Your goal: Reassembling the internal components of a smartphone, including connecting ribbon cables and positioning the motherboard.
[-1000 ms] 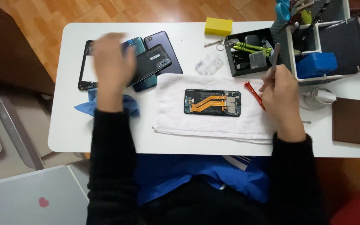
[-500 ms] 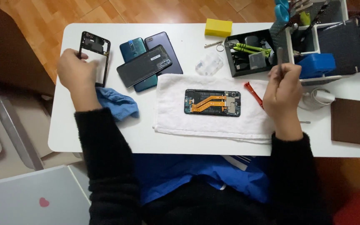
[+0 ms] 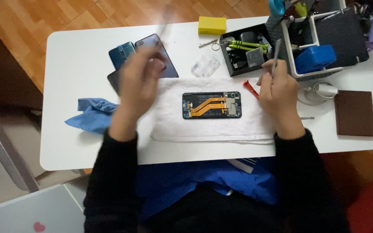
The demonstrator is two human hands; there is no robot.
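In the middle of the frame an opened black smartphone with orange flex cables (image 3: 212,105) lies flat on a white folded towel (image 3: 173,125), on the white table (image 3: 74,56). It looks light, stiff and fragile inside; I think it is best taken by its long edges, away from the cables. The right hand (image 3: 279,92), right of centre, is closed around a thin grey metal tool (image 3: 275,55) pointing up. The left hand (image 3: 137,84), left of centre, is blurred; I cannot tell if it holds something.

Long black sleeves cover both arms to the wrists, over a blue garment at the lap.
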